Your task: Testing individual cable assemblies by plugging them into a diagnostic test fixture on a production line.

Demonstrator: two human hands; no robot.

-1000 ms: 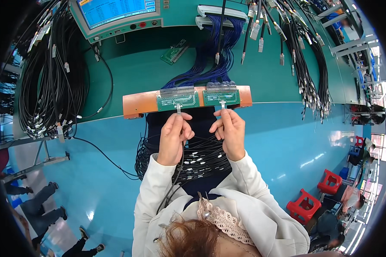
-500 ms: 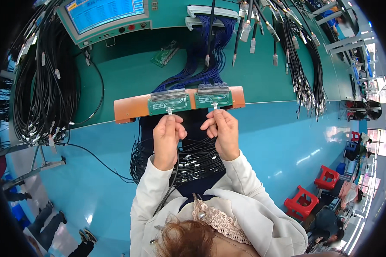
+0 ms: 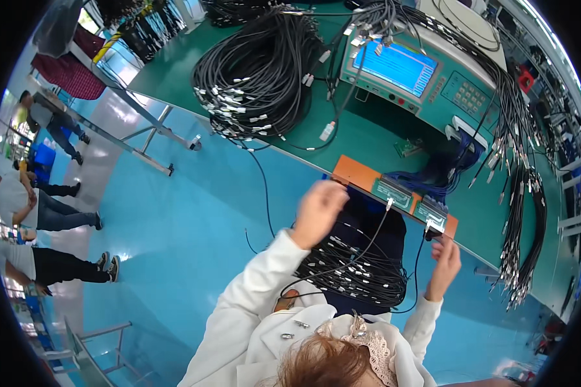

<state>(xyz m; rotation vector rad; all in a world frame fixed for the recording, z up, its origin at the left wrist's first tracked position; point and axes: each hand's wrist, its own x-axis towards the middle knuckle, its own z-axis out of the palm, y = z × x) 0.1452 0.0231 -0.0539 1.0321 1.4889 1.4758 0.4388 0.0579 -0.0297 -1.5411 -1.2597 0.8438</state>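
Two green circuit boards, the left board and the right board, are fixed along an orange bar at the bench edge. A black cable has one silver plug at the left board and another at the right board. My left hand is off the plugs, near the bar's left end, its fingers bent and smeared by motion. Just below the right board is my right hand, fingers apart, seemingly holding nothing. Across my lap lies a bundle of black cables with silver plugs.
A tester with a lit blue screen stands on the green bench. Blue wires run to the boards. A large coil of black cables lies left; more cables hang right. Several people stand at the far left.
My view has swung left, so the bench appears tilted. Both hands have let go of the plugs; the left has drawn away leftward, the right sits slightly below its board.
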